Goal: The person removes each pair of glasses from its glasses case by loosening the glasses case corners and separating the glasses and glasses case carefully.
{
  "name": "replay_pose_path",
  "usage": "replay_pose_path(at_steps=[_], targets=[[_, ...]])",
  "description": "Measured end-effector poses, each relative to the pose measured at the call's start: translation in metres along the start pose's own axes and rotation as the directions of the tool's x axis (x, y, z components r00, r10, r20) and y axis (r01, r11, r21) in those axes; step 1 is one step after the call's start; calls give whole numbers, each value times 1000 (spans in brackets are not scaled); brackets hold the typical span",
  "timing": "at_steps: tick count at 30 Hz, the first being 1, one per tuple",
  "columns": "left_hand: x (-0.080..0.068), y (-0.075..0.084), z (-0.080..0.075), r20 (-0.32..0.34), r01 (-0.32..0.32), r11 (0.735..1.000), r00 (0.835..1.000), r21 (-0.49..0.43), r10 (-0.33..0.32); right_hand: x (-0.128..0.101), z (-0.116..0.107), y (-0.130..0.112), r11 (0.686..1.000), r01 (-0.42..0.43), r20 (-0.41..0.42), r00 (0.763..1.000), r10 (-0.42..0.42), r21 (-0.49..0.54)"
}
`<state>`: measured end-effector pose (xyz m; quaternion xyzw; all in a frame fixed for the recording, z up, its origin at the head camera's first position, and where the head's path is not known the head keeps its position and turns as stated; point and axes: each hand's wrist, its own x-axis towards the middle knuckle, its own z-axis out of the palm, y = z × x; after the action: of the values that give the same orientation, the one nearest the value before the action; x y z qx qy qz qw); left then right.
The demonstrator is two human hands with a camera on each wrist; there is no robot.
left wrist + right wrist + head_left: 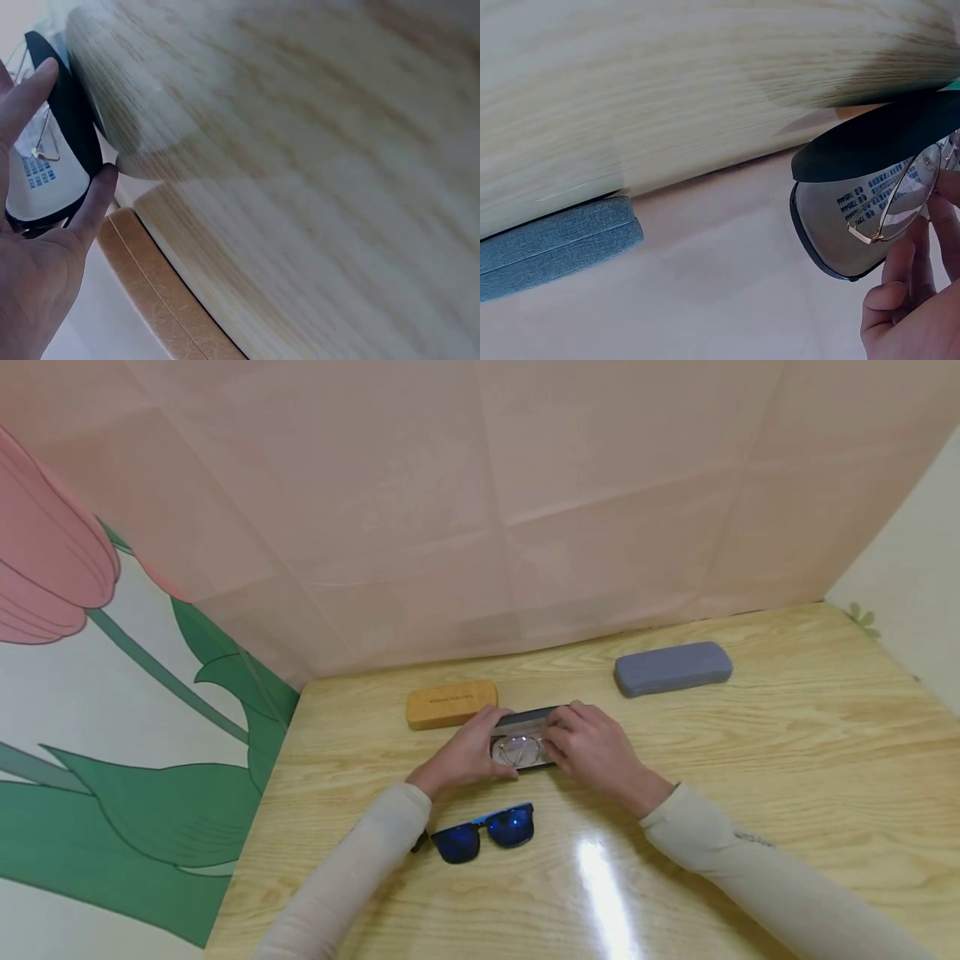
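An open black glasses case [527, 719] lies mid-table, with thin gold-wire glasses [517, 749] in it. My left hand [487, 739] grips the case's left end; in the left wrist view a finger and the thumb [101, 184] bracket the case [71, 112] beside the glasses [41, 146]. My right hand [561, 739] covers the right end. In the right wrist view its curled fingers [900, 289] pinch the glasses [900, 199] over the case's printed white lining [832, 225].
Blue-lensed sunglasses [486, 832] lie folded in front of my hands. A tan wood-look case [451, 702] sits shut at the back left, a grey-blue case [672, 667] shut at the back right. A pink backdrop rises behind the wooden table [787, 752].
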<state>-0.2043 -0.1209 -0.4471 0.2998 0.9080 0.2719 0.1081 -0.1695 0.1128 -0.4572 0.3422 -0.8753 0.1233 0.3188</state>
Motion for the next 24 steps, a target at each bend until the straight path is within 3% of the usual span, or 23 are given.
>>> replay_pose_path(at_steps=[12,24], targets=[[1,0,-1,-11,19,1000,1000,14,-19,-5,-4,0,997,68,-73,995,-69,-27],[5,-1,2,-20,35,999,999,21,-35,-8,-18,2,998,57,-116,991,-60,-28]])
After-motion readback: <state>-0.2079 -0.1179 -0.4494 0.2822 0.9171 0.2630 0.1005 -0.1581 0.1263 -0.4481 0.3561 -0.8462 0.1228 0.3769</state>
